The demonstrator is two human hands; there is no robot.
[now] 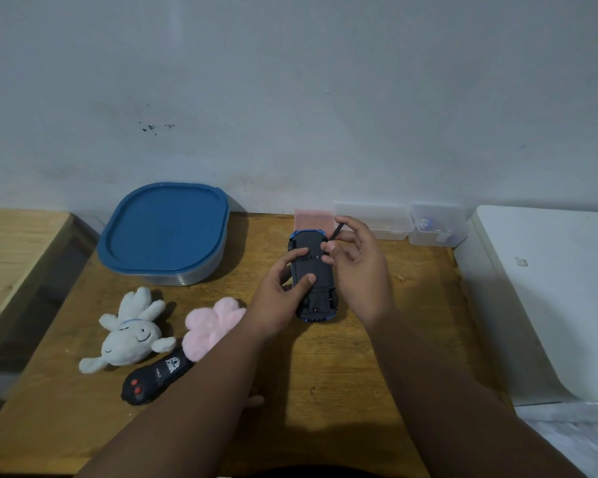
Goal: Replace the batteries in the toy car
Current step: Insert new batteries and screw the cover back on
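A head-worn camera looks down on a worn wooden table (pixel 325 374) set against a pale wall. Near its middle, a small blue toy car (pixel 316 270) lies upside down on the table. Its flat black plastic underside faces up and one end points toward the wall.

The left hand (pixel 283 294) grips the car from its left side, fingers curled round the body, with forefinger and thumb pressed on the underside. The right hand (pixel 358 267) hovers over the far right part of the underside, fingers loosely curled. It pinches a thin dark tool (pixel 336 232) between thumb and forefinger. The tool may be a small screwdriver, but it is too small to tell. No batteries are in view, and the battery cover appears to be in place.

The step in hand seems to be opening that cover. To do it well, the left hand should pin the car flat so it cannot roll or twist. The tool should sit squarely in the screw or latch before any force goes in.

To the left lie a square clear plastic container with a blue lid (pixel 166 229), a white plush toy (pixel 132 336), a pink plush toy (pixel 214 326) and a black remote control with red buttons (pixel 156 379). Clear plastic boxes (pixel 377 220) stand at the wall.
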